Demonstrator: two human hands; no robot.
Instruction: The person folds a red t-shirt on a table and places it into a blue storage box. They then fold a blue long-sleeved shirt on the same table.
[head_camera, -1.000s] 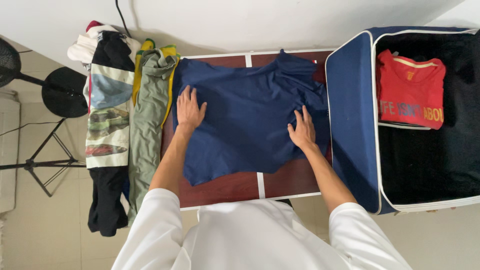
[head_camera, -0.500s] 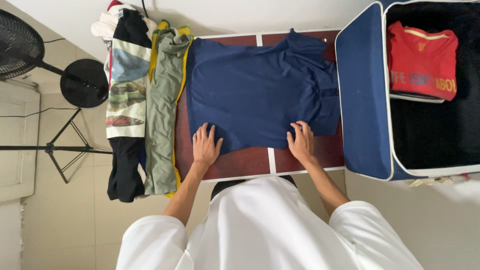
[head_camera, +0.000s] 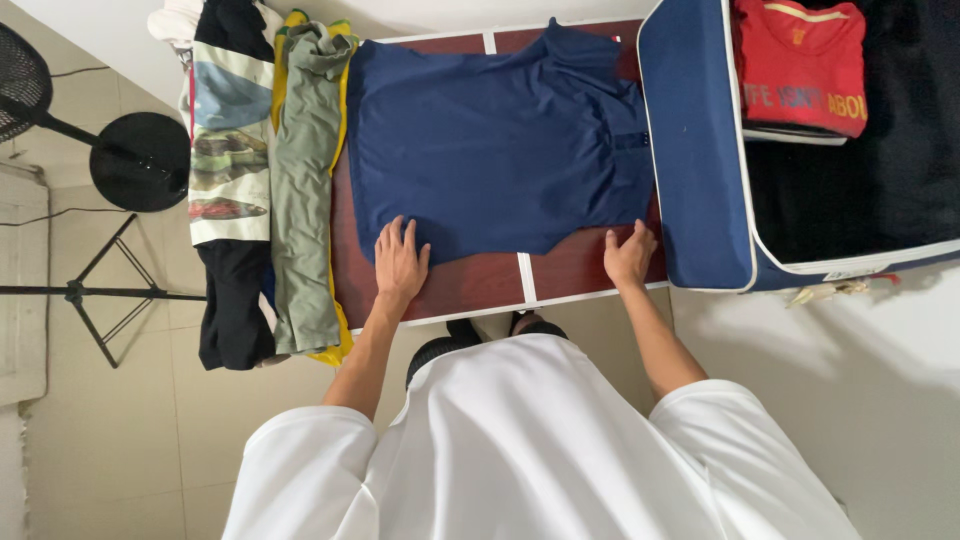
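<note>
on the table (head_camera: 470, 285), head view: a navy shirt (head_camera: 490, 140) is lying spread flat, covering most of the dark red top.
left hand (head_camera: 400, 262): lying palm down with fingers spread, pressing the near left corner of the shirt's hem; flat and released, clasping nothing.
right hand (head_camera: 629, 254): lying flat at the near right corner of the hem, fingers reaching onto the cloth edge, the heel on bare table; also released, gripping nothing.
where the shirt lies from the hands: stretching away toward the far side, its long axis running near to far, collar end farthest off.
which hand is nearer: both are sitting at the same near edge, one at each corner; neither is clearly closer to the cloth.
left of the shirt: an olive garment (head_camera: 305, 190) and a patterned garment (head_camera: 228, 150) are hanging over the table's edge.
right of the shirt: an open blue suitcase (head_camera: 695, 150) is holding a folded red shirt (head_camera: 800, 65).
far left: a black fan stand (head_camera: 135, 160) is standing on the floor.
</note>
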